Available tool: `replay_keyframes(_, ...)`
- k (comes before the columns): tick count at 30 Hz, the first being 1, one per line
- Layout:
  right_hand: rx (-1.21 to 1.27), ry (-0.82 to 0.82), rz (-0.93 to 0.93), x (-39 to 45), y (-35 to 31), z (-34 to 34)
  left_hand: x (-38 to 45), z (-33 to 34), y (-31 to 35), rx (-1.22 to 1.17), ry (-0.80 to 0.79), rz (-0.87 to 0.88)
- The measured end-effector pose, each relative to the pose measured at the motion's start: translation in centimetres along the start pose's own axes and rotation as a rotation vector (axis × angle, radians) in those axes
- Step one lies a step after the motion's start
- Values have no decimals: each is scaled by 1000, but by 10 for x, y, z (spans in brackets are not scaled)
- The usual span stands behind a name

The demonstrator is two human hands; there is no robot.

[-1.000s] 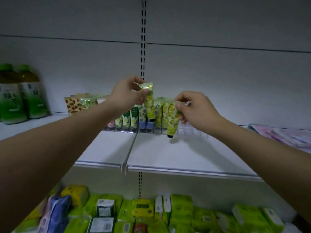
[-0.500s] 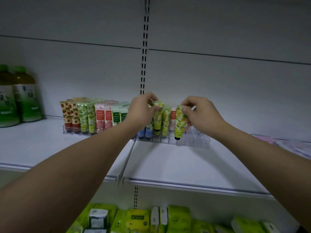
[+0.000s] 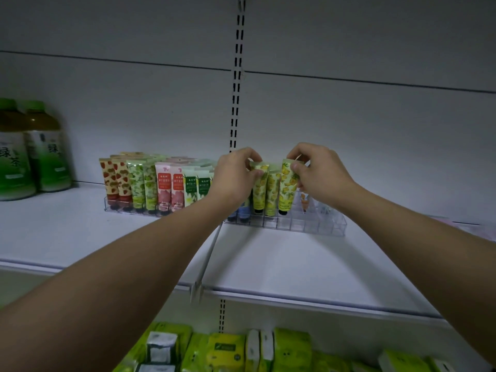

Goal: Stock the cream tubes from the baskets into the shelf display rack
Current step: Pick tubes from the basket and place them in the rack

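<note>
A clear plastic display rack (image 3: 316,226) lies along the back of the white shelf (image 3: 281,264). Its left and middle slots hold several upright cream tubes: strawberry, green, pink and white-green ones (image 3: 163,187). My left hand (image 3: 233,178) pinches the top of a yellow pineapple tube (image 3: 259,187) standing cap-down in a slot. My right hand (image 3: 319,173) pinches the top of another yellow tube (image 3: 287,187) two slots to the right. A third yellow tube (image 3: 273,194) stands between them. The rack's right slots look mostly bare. No basket is in view.
Two green-tea bottles (image 3: 29,151) stand at the shelf's far left. A slotted upright (image 3: 236,103) runs up the back panel above the rack. Green and yellow packets (image 3: 228,350) fill the shelf below. Pinkish packs lie blurred at the far right edge (image 3: 483,228).
Both hands have carried their yellow tubes down from mid-air into the rack, where the tubes now stand cap-down in slots. The camera view has tilted upward.
</note>
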State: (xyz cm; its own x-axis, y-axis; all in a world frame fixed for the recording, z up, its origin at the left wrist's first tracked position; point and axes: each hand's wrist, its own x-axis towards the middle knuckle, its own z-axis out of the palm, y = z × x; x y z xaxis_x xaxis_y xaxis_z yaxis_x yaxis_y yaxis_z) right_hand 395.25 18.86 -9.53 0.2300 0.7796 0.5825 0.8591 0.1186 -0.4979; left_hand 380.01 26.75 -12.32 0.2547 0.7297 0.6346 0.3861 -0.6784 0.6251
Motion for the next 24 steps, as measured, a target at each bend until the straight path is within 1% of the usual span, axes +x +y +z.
replay_keyframes(3,0,-2,3,4,3,3,1,4,-4,88,-6,33)
replay_keyframes(6,5,2,12,6,7,6,-1,10,-9,179,-46,39)
replay_keyframes(9,2,-5,21,6,11,8,-5,12,-9,303,-72,100)
replay_keyframes(12,4,-1,16,8,9,8,-14,6,-6,335,-42,163)
replay_keyframes(14,35,1,21,10,6,7,-31,-1,-3,333,5,176)
replay_keyframes(15,50,-3,25,11,4,7,-43,-4,-3,338,-4,166)
replay_keyframes(16,63,-9,30,11,2,7,-58,-5,-4,347,-54,141)
replay_keyframes(17,73,-17,32,11,0,8,-74,-6,-6,364,-143,103)
replay_keyframes(20,73,-50,30,11,-1,13,-108,-5,-14,485,-478,6)
replay_keyframes(21,62,-59,27,12,-1,14,-111,-3,-16,512,-537,-3)
replay_keyframes(24,18,-95,39,14,2,21,-108,0,-17,551,-611,10)
